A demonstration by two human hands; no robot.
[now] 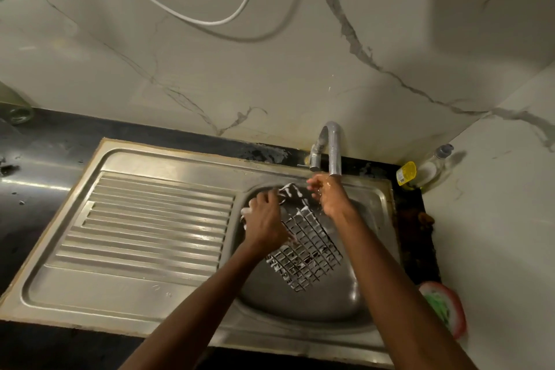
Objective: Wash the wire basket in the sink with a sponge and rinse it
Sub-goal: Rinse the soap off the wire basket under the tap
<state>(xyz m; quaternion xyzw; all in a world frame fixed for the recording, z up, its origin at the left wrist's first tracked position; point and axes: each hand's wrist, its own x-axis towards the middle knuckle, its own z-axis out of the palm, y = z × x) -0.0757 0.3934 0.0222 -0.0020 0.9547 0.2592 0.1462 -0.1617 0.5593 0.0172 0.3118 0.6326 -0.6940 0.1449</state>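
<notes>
Two bare hands work over the round steel bowl of the sink (315,306), right of centre in the frame. The wire basket (306,252) is a grid of thin metal rods, coated in white foam, lying tilted inside the bowl with its far end raised toward the tap (332,147). The left hand (265,219) is curled closed around the basket's left edge; a pale soapy lump shows at its knuckles (possibly the sponge, cannot tell). The right hand (327,195) sits just under the tap's spout, fingers loosely bent against the basket's upper end; whether it actually clamps the wire I cannot tell.

The tap is a dull grey metal pipe bent in an inverted U. Left of the bowl, the ribbed draining board (150,225) is brushed steel with parallel ridges and lies bare. The bowl's right rim sits close to the wall corner, leaving little room on that side.

A dark stone counter (36,177) surrounds the sink. The wall (210,63) is pale marble-patterned tile with grey veins; a white cable (240,9) loops across the upper part. A clear bottle with a yellow label (420,171) lies in the corner at right, and a pink-rimmed dish holding something green (447,309) sits at the lower right.
</notes>
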